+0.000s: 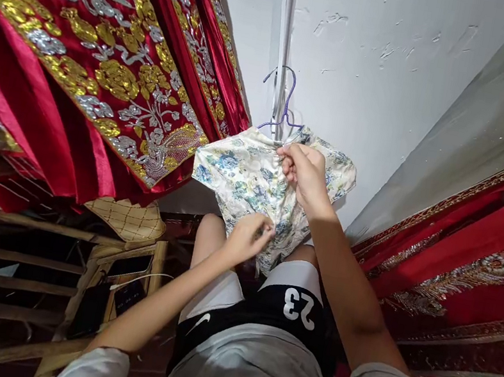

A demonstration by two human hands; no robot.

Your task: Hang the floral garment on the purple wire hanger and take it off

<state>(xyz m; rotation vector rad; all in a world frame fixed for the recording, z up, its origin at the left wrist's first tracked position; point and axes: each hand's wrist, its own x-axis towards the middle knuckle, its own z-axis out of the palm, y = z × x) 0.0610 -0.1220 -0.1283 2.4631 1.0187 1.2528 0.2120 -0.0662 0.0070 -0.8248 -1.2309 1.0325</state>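
A white short-sleeved garment (246,165) with a blue and green floral print hangs on a purple hanger (288,101), whose hook stands by a vertical pole. My right hand (304,170) is closed at the garment's neckline, thumb and forefinger pinching the fabric near its centre line. Lower on the same line, my left hand (249,239) pinches the garment's front between thumb and fingers. Whether a zip or buttons run along that line is too small to tell. The lower part of the garment falls between my knees.
Red cloths (120,74) with gold and silver sequins hang on the left, and beaded red fabric (471,273) on the right. A white wall (376,61) stands ahead. At lower left, a wooden chair (157,266) bears dark phone-like devices (129,296) and a white cable (144,275).
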